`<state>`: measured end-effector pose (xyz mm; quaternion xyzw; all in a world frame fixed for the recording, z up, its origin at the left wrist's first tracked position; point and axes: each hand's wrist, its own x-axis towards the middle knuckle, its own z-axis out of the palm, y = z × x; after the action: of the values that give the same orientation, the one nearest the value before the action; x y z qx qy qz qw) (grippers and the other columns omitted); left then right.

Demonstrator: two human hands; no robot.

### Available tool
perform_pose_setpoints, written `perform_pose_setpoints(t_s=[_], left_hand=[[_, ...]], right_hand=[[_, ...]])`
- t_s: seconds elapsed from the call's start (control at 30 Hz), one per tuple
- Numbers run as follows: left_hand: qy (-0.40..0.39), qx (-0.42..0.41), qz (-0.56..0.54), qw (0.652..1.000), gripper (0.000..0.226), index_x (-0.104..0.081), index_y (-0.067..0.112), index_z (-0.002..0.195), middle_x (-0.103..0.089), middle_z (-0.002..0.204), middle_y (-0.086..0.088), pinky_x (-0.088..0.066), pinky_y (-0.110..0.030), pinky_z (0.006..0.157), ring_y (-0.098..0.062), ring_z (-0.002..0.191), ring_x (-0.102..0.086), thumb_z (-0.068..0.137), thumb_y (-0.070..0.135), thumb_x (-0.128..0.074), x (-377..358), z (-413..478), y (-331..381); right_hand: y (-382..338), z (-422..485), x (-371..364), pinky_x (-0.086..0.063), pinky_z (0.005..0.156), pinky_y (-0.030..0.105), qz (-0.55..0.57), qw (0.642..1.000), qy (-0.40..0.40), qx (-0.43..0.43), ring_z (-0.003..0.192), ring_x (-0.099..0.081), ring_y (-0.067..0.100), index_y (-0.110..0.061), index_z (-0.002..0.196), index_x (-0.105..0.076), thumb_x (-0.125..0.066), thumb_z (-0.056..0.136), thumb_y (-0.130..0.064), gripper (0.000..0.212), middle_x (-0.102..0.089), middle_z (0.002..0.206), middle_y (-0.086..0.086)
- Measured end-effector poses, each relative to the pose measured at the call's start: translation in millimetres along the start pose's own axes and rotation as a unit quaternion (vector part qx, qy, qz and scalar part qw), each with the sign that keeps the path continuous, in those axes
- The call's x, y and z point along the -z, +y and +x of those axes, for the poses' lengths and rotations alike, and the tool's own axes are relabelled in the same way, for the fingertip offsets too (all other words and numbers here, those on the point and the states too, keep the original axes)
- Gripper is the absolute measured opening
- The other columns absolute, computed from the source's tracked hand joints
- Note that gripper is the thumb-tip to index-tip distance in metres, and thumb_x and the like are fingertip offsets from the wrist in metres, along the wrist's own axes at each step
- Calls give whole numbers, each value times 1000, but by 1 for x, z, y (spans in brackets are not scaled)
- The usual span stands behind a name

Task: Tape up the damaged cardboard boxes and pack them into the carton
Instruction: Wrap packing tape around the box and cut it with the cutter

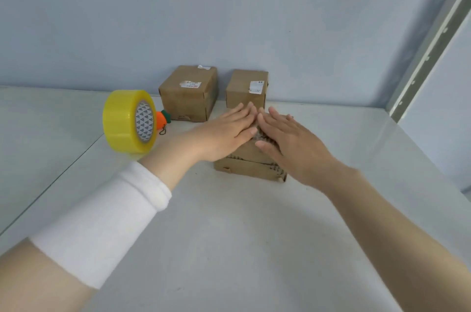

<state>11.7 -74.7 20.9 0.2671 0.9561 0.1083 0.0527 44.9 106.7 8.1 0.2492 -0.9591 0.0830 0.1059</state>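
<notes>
A low, damaged cardboard box with ragged edges lies on the white table in the middle. My left hand and my right hand both lie flat on its top, fingers straight, pressing down side by side. Behind it stand two small brown boxes with torn labels: one at the left, one at the right against the wall. A roll of yellow tape stands on its edge to the left of my left wrist.
A small orange carrot-shaped thing with a chain lies behind the tape roll. The white table meets a blue wall at the back. A metal shelf post rises at the right. A seam runs along the table's left part.
</notes>
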Motion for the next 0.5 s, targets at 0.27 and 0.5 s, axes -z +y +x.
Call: perform_pose_setpoints(t_s=[0.27, 0.5], left_hand=[[16, -25, 12, 1000, 57, -3, 16, 150, 5, 159, 4, 10, -29, 114, -6, 144, 7, 101, 40, -18, -3, 4, 7], [30, -2, 33, 999, 53, 0, 14, 150, 2, 159, 0, 7, -32, 116, -11, 145, 3, 103, 34, -14, -1, 38, 6]], right_hand=[[12, 3, 8, 8, 113, 18, 24, 997, -66, -23, 143, 6, 3, -16, 149, -5, -19, 101, -36, 54, 0, 158, -6], [20, 33, 2, 3, 115, 25, 39, 994, -72, -68, 144, 5, 6, -16, 149, -3, -14, 102, -31, 51, 1, 159, -5]])
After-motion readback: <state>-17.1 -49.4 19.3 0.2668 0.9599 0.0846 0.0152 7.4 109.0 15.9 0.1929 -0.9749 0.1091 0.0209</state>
